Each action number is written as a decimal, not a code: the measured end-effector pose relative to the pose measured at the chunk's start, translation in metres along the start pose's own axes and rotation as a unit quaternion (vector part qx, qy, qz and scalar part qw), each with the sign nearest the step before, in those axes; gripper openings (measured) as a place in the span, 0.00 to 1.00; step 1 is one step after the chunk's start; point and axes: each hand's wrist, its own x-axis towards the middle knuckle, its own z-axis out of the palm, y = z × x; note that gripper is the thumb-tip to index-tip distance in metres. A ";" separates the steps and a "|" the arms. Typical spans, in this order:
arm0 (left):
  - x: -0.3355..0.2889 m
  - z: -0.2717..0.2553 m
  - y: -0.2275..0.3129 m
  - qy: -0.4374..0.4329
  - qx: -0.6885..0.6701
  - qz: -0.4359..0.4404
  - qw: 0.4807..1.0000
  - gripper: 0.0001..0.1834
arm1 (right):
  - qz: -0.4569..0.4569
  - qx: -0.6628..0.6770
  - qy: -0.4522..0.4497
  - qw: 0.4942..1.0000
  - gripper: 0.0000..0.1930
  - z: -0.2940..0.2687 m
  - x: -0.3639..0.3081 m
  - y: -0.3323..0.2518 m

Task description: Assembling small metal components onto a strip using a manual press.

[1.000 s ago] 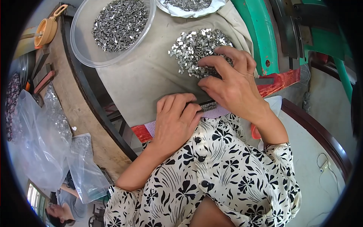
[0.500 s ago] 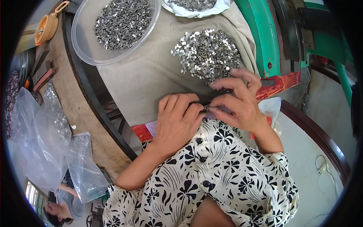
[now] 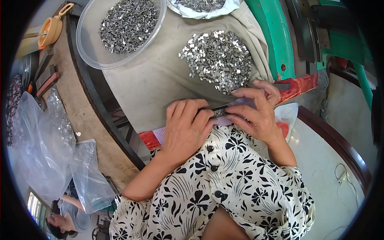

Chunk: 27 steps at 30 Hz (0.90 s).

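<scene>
My left hand (image 3: 186, 124) is closed, its fingers curled around a narrow dark strip (image 3: 219, 108) held just above my lap. Small shiny metal bits (image 3: 219, 113) show along the strip between my two hands; their exact shape is too small to tell. My right hand (image 3: 256, 114) has its thumb and index finger bent about the strip's right end, with the other fingers raised. Beyond it lies a loose heap of small flat silver metal pieces (image 3: 220, 58) on a beige cloth (image 3: 148, 88).
A clear round tub (image 3: 81, 44) of small metal parts stands at the far left, beside a white-lined container (image 3: 192, 14) of more. Green machinery (image 3: 276, 44) borders the right. Plastic bags (image 3: 40, 144) lie on a wooden bench (image 3: 96, 132). Another person (image 3: 64, 222) sits at lower left.
My right hand has shifted slightly right and its fingertips have drawn away from my left hand, uncovering more of the strip. My left hand stays nearly in place.
</scene>
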 end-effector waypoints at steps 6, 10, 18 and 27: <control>0.003 0.003 0.002 0.003 0.009 0.010 1.000 0.12 | -0.025 -0.025 -0.005 0.999 0.09 0.005 0.001 -0.002; 0.006 0.003 0.004 0.014 0.025 0.033 0.999 0.10 | -0.060 -0.075 0.008 0.995 0.08 0.002 0.000 -0.003; 0.013 0.000 0.008 -0.004 0.074 0.086 0.993 0.08 | -0.020 -0.061 -0.018 0.998 0.09 -0.010 0.001 -0.001; 0.017 -0.014 -0.003 0.065 0.051 -0.002 0.997 0.10 | -0.009 -0.033 -0.024 0.999 0.11 -0.008 -0.006 -0.003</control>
